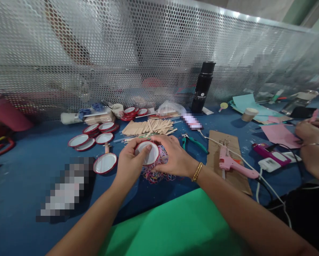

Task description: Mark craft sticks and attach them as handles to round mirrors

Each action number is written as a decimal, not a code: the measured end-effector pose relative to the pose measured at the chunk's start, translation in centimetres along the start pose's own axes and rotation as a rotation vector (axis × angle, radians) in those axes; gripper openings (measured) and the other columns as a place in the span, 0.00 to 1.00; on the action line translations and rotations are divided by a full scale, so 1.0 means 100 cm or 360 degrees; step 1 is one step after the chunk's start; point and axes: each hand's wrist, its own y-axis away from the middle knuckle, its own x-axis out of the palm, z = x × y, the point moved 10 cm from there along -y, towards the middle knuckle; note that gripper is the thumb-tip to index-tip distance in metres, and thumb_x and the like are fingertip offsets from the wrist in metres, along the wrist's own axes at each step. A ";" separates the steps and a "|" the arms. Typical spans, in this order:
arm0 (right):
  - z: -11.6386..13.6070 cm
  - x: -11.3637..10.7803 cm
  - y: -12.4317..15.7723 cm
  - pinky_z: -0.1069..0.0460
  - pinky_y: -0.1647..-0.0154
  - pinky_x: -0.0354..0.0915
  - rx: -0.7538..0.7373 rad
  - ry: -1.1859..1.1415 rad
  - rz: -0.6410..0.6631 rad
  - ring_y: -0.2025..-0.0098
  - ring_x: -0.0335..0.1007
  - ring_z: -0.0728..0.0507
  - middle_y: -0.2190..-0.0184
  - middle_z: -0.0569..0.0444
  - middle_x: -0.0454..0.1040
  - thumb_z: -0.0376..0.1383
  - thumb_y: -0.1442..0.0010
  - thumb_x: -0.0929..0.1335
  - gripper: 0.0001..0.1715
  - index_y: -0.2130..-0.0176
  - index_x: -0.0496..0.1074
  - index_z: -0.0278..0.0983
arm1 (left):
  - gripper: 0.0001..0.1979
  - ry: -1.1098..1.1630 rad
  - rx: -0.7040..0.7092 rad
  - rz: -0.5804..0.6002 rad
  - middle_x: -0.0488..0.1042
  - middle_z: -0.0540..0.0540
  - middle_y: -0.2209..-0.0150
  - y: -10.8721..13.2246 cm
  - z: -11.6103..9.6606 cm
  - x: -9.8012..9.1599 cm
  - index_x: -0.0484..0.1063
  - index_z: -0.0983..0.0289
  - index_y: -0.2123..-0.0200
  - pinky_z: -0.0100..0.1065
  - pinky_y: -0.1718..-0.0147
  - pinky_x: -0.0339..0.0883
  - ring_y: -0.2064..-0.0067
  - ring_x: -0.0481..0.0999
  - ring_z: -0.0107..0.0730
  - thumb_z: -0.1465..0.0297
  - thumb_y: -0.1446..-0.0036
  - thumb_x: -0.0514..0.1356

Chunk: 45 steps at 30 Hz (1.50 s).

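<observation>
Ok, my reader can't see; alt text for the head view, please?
The left hand holds a red-rimmed white disc, the right hand curved beside it, tangled strands behind, at a blue table. More discs lie left, wooden sticks beyond, pliers and a pink glue gun right.

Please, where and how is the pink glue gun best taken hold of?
Probably by the handle of the pink glue gun, with the right hand coming from the right side. The gun lies on the cardboard, and its handle extends rightward, slightly towards the person. Mind the white cable running close along it.
</observation>
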 end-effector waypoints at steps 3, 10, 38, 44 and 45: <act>0.000 0.000 0.000 0.38 0.32 0.49 -0.0006 -0.0002 0.0004 0.34 0.62 0.35 0.37 0.45 0.69 0.44 0.50 0.80 0.51 0.35 0.58 0.44 | 0.17 -0.0043 -0.0007 0.0032 0.80 0.53 0.64 0.000 -0.001 0.001 0.77 0.62 0.61 0.34 0.66 0.69 0.66 0.76 0.36 0.59 0.50 0.68; 0.001 -0.001 0.000 0.39 0.34 0.50 -0.0026 0.0010 -0.0006 0.36 0.64 0.36 0.39 0.46 0.70 0.41 0.49 0.80 0.46 0.38 0.60 0.43 | 0.18 -0.0053 0.0039 0.0016 0.79 0.53 0.63 0.001 -0.004 0.001 0.74 0.63 0.59 0.34 0.66 0.69 0.65 0.76 0.35 0.59 0.51 0.68; -0.008 -0.001 -0.002 0.44 0.47 0.69 0.0038 -0.0473 -0.0117 0.51 0.73 0.41 0.50 0.51 0.75 0.33 0.52 0.80 0.35 0.47 0.67 0.40 | 0.18 0.0290 -0.0037 -0.0006 0.75 0.48 0.69 0.006 -0.010 0.004 0.71 0.62 0.63 0.28 0.74 0.66 0.72 0.72 0.27 0.62 0.53 0.72; -0.007 -0.002 -0.003 0.45 0.48 0.69 0.0022 -0.0608 -0.0120 0.52 0.73 0.43 0.51 0.52 0.75 0.31 0.50 0.78 0.33 0.47 0.68 0.41 | 0.20 0.0393 -0.0070 -0.0021 0.76 0.48 0.69 0.005 -0.005 0.004 0.72 0.63 0.62 0.26 0.74 0.67 0.72 0.72 0.26 0.62 0.55 0.74; -0.010 -0.001 -0.004 0.45 0.48 0.69 0.0048 -0.0702 -0.0134 0.53 0.73 0.43 0.53 0.53 0.75 0.30 0.50 0.77 0.30 0.49 0.69 0.40 | 0.20 0.0436 -0.0089 -0.0037 0.76 0.48 0.69 0.005 -0.004 0.004 0.72 0.63 0.62 0.26 0.74 0.67 0.72 0.72 0.25 0.62 0.55 0.74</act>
